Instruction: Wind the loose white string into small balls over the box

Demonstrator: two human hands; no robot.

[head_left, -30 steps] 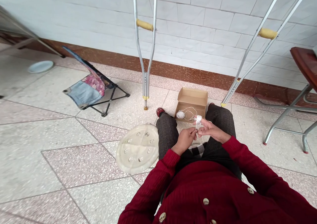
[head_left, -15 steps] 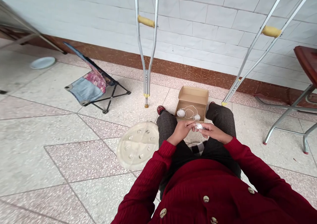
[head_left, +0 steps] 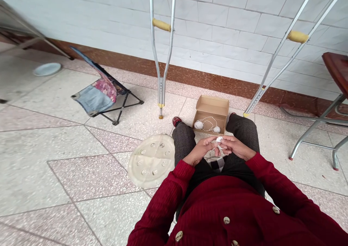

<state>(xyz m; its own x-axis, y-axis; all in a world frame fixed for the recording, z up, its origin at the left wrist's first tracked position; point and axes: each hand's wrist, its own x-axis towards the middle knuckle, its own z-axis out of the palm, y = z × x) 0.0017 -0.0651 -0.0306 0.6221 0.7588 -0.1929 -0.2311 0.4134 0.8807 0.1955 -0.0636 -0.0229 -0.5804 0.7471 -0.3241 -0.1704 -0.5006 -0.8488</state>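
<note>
My left hand [head_left: 202,150] and my right hand [head_left: 237,147] meet above my lap, with their fingers closed around a small bundle of white string [head_left: 219,140]. Thin strands run from the bundle between my fingers. Beyond my knees stands an open cardboard box [head_left: 211,108]. In it lie two small balls of white string, one on the left [head_left: 199,125] and one on the right [head_left: 216,130], joined by a loose loop of thread [head_left: 208,121]. Neither hand touches the box.
A pale round disc with several small clear pieces [head_left: 151,161] lies left of my knee. Two aluminium crutches [head_left: 161,53] lean on the tiled wall [head_left: 217,28]. A low folding chair [head_left: 104,95] stands to the left, a metal-legged table [head_left: 323,122] to the right.
My hands have drawn closer and now both close around the string bundle, which earlier sat on the fingers of my right hand. The view has tilted slightly.
</note>
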